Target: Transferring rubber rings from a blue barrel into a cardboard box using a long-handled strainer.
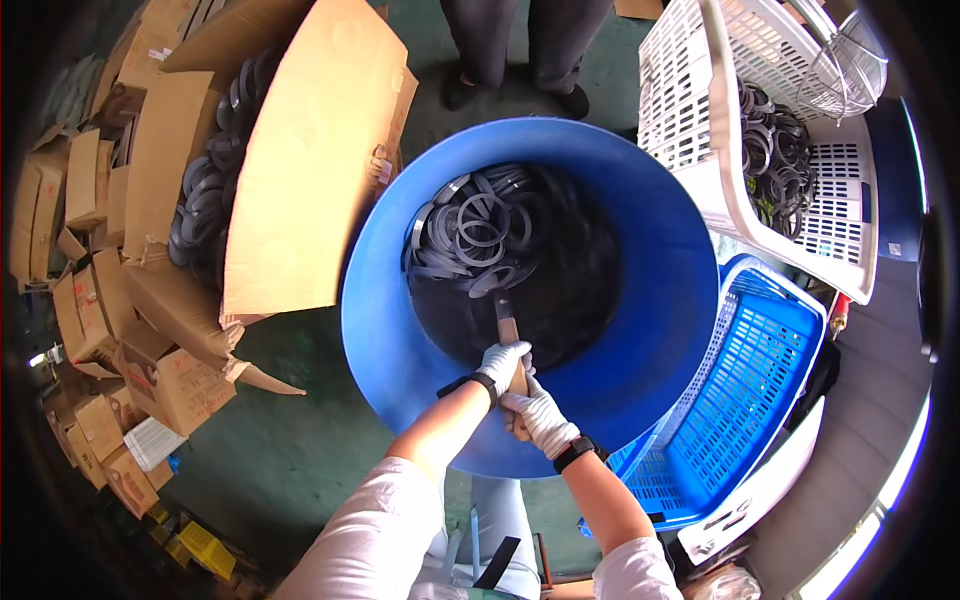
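Observation:
Both my hands wear white gloves and are closed on one wooden handle (509, 332) that slants into a large round blue tub (665, 270). My left hand (504, 366) grips farther along it, and my right hand (542, 416) holds the near end by the tub's front rim. The handle's far end reaches a heap of dark flat rings (480, 225) at the left and back of the tub. What is fixed to that end is hidden among the rings. Dark liquid (580, 300) seems to cover the tub's bottom.
A tall cardboard box (310, 160) holding more dark rings (205, 200) stands left. At right are a white basket (745, 205) with rings, a wire strainer (850, 70) and a blue basket (765, 360). Another person's legs (480, 40) stand beyond the tub.

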